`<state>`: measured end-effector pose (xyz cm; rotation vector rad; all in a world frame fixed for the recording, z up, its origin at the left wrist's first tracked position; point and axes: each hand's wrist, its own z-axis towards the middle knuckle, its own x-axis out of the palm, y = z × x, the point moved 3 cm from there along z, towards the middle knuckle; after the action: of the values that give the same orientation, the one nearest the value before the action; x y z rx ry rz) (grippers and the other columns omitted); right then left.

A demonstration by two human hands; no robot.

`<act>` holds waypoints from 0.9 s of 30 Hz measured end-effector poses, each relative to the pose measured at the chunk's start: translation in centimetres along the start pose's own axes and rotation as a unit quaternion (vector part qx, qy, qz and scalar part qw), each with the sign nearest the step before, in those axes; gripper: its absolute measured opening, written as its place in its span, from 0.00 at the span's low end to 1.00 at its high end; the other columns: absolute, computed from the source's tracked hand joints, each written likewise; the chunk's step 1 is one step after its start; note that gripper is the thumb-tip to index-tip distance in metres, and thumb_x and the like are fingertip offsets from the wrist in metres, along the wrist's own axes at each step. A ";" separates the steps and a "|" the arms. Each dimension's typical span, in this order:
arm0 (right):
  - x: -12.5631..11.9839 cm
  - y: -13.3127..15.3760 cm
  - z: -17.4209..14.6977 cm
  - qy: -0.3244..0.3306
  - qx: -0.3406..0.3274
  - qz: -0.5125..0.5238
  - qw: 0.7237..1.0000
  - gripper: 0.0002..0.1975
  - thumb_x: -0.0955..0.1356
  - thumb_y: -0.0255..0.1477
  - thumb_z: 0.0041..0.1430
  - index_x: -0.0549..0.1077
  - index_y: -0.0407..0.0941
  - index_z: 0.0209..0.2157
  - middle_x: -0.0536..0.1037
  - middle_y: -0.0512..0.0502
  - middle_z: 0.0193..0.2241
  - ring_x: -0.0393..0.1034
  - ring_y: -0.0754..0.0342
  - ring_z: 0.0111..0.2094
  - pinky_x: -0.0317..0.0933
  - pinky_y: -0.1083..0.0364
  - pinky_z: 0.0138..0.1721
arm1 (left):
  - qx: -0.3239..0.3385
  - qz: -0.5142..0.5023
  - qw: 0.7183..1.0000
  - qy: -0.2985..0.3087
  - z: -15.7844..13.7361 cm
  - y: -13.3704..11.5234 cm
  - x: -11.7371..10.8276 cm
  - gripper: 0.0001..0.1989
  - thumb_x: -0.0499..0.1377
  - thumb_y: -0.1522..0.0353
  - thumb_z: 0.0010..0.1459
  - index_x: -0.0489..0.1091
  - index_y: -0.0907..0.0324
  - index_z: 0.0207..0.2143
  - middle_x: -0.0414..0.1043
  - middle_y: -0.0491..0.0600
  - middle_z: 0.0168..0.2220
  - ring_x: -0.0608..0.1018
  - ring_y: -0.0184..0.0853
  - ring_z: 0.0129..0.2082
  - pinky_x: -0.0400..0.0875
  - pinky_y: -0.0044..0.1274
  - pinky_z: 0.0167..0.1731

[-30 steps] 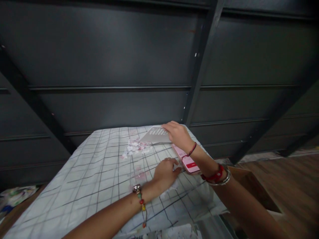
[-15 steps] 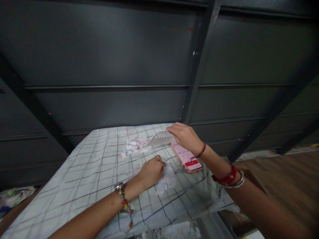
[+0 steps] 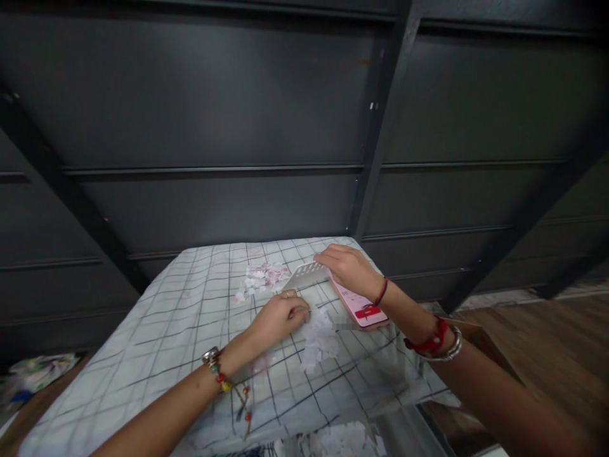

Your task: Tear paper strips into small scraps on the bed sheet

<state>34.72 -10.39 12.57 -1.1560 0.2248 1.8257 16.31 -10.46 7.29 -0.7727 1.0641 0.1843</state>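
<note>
My right hand [image 3: 349,270] grips the top edge of a thin white slotted plastic piece [image 3: 304,277], which it holds tilted over the cloth beside a pile of torn paper scraps [image 3: 264,278], some pinkish. My left hand [image 3: 278,318] is closed, fingers curled in towards the thumb; what they hold, if anything, is too small to name. It hovers at the left side of a second heap of white paper scraps [image 3: 320,343]. Below my right wrist lies a pink phone [image 3: 361,308] showing a timer, partly covered by that hand.
A white checked cloth [image 3: 157,336] covers the table. Dark metal panels [image 3: 228,203] rise behind it. At the near edge, a container holds more paper scraps [image 3: 345,439]. An open cardboard box [image 3: 480,343] stands on the floor to the right.
My left hand has drawn back a little to the left and up, off the near paper heap. The right hand and the white piece have dipped slightly.
</note>
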 end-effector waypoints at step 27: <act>3.3 2.4 2.0 0.047 -0.011 -0.008 0.999 0.15 0.61 0.13 0.60 0.75 0.42 0.39 0.79 0.45 0.31 0.69 0.54 0.31 0.56 0.53 0.38 | -0.224 0.258 0.925 -0.168 -10.9 22.6 -5.2 0.27 0.43 0.55 0.65 0.69 0.65 0.51 0.71 0.63 0.54 0.73 0.46 0.54 0.67 0.39 0.57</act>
<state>31.21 -8.61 10.30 -1.2577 0.2502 1.7653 -5.14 0.09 -1.97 -0.8135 0.8836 1.0065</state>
